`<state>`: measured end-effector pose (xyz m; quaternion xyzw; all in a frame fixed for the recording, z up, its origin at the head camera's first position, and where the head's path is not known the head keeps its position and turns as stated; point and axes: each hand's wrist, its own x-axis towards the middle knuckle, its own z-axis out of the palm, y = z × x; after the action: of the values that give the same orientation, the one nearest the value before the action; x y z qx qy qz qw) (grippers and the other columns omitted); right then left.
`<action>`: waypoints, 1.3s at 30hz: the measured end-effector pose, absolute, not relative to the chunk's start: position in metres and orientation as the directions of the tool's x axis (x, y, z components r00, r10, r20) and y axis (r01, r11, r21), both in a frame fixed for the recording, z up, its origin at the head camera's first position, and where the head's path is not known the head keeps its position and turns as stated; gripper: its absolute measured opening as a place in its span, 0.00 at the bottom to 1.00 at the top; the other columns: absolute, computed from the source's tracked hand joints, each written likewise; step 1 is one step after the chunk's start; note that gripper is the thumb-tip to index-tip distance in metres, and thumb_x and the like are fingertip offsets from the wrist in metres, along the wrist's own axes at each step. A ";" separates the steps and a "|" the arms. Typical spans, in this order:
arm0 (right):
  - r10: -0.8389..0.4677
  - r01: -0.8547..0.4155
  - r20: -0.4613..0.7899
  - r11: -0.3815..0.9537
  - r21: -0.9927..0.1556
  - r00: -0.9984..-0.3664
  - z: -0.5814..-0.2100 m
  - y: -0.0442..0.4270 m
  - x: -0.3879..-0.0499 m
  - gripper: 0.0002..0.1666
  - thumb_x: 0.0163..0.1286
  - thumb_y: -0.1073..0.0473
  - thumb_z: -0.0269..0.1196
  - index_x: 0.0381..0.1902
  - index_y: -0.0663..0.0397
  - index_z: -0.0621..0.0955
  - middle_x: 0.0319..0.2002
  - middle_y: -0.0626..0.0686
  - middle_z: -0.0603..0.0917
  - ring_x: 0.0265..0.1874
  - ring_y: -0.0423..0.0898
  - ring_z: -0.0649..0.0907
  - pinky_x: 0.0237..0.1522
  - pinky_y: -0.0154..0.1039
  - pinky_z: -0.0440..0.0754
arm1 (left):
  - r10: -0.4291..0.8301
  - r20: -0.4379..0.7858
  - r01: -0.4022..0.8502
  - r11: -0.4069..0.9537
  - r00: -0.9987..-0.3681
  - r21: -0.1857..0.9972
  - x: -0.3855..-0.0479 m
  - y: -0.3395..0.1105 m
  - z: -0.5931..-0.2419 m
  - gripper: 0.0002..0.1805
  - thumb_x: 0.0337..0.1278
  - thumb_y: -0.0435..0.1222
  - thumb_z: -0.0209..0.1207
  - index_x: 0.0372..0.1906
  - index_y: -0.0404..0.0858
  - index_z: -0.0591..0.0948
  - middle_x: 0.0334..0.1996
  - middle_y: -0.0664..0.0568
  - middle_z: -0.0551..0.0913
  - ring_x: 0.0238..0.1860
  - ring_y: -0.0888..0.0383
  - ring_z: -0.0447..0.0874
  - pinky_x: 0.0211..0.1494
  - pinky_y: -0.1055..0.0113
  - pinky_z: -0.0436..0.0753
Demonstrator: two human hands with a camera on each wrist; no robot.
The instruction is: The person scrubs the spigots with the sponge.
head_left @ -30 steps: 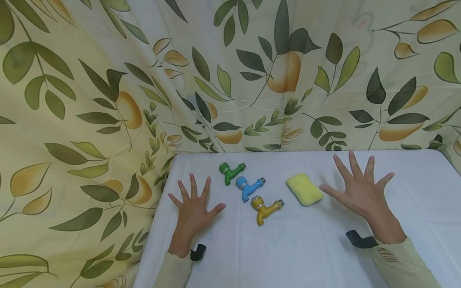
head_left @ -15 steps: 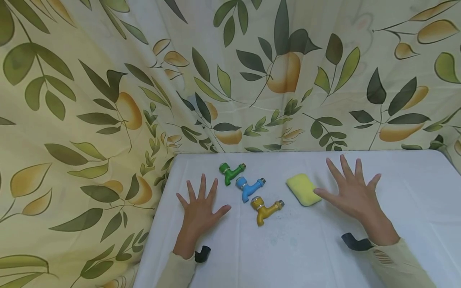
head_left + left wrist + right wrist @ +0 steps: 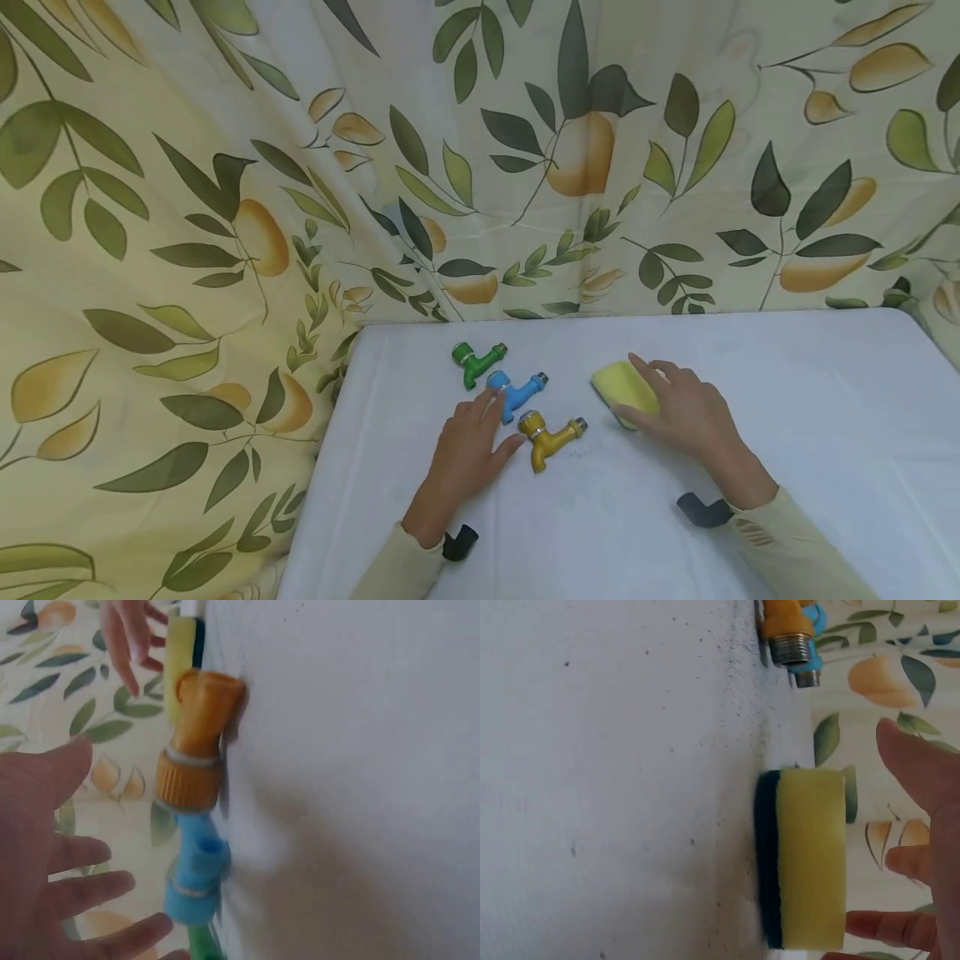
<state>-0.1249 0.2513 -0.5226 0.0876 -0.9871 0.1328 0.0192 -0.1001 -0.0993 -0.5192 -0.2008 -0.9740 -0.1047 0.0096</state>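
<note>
My left hand hovers, fingers relaxed, just left of the blue tap and the yellow tap. Beyond them lies the green tap. In the left wrist view that hand holds nothing beside the yellow tap and blue tap. Spread around the right side of the yellow sponge are the fingers of my right hand. The right wrist view shows the sponge, dark side down, with the right hand close by; whether a fingertip touches it I cannot tell.
A white cloth covers the table. A leaf-and-fruit patterned curtain hangs along its back and left edges. Black pieces stick out near both wrists, by the sleeves.
My left hand has moved right to beside the blue and yellow taps, its fingers drawn closer together. My right hand has moved left and down to the sponge. The head view has shifted slightly.
</note>
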 end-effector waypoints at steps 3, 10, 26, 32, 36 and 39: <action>-0.171 -0.183 0.075 0.959 -0.218 -0.982 -0.527 0.247 -0.126 0.55 0.61 0.17 0.57 0.76 0.44 0.69 0.58 0.65 0.80 0.49 0.65 0.81 0.33 0.59 0.81 | 0.437 0.033 0.432 0.871 -0.899 0.234 -0.101 -0.089 -0.523 0.45 0.65 0.66 0.55 0.77 0.43 0.66 0.75 0.50 0.69 0.63 0.47 0.76 0.57 0.53 0.84; -0.165 -0.166 0.022 0.958 -0.232 -0.986 -0.530 0.238 -0.126 0.44 0.65 0.30 0.65 0.72 0.47 0.74 0.53 0.65 0.80 0.41 0.61 0.80 0.27 0.52 0.77 | 0.455 -0.074 0.418 0.862 -0.888 0.286 -0.104 -0.071 -0.531 0.57 0.49 0.70 0.65 0.79 0.45 0.62 0.75 0.51 0.65 0.63 0.49 0.72 0.55 0.59 0.84; -0.130 -0.133 0.028 0.960 -0.247 -0.991 -0.533 0.224 -0.125 0.37 0.66 0.41 0.66 0.70 0.49 0.76 0.51 0.67 0.79 0.40 0.62 0.80 0.28 0.53 0.80 | 0.452 0.014 0.447 0.875 -0.892 0.185 -0.107 -0.063 -0.539 0.57 0.34 0.64 0.78 0.72 0.41 0.72 0.62 0.52 0.76 0.46 0.55 0.64 0.37 0.73 0.67; -0.101 -0.111 0.046 0.929 -0.354 -0.994 -0.531 0.226 -0.117 0.35 0.70 0.40 0.62 0.71 0.45 0.75 0.53 0.66 0.78 0.39 0.57 0.79 0.24 0.45 0.75 | 0.452 0.093 0.456 0.826 -0.887 0.331 -0.106 -0.065 -0.540 0.50 0.37 0.53 0.77 0.70 0.43 0.73 0.62 0.50 0.74 0.54 0.54 0.68 0.50 0.68 0.76; -0.080 -0.113 0.092 0.885 -0.451 -0.993 -0.518 0.219 -0.108 0.35 0.73 0.40 0.60 0.74 0.42 0.72 0.53 0.64 0.76 0.38 0.54 0.76 0.26 0.39 0.70 | 0.453 0.116 0.448 0.749 -0.884 0.487 -0.110 -0.071 -0.535 0.51 0.39 0.48 0.78 0.73 0.44 0.68 0.66 0.50 0.71 0.64 0.54 0.72 0.64 0.61 0.80; -0.069 -0.130 0.139 0.855 -0.503 -0.988 -0.505 0.208 -0.098 0.35 0.72 0.42 0.62 0.75 0.39 0.70 0.52 0.61 0.74 0.38 0.52 0.75 0.29 0.37 0.68 | 0.466 0.165 0.472 0.684 -0.869 0.556 -0.114 -0.074 -0.530 0.52 0.41 0.47 0.78 0.74 0.42 0.66 0.68 0.51 0.72 0.68 0.55 0.73 0.69 0.58 0.79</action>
<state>-0.0985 0.2077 -0.5050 0.0517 -0.9612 0.2646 0.0581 -0.1137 -0.0737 -0.5299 -0.2556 -0.9176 -0.3044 0.0052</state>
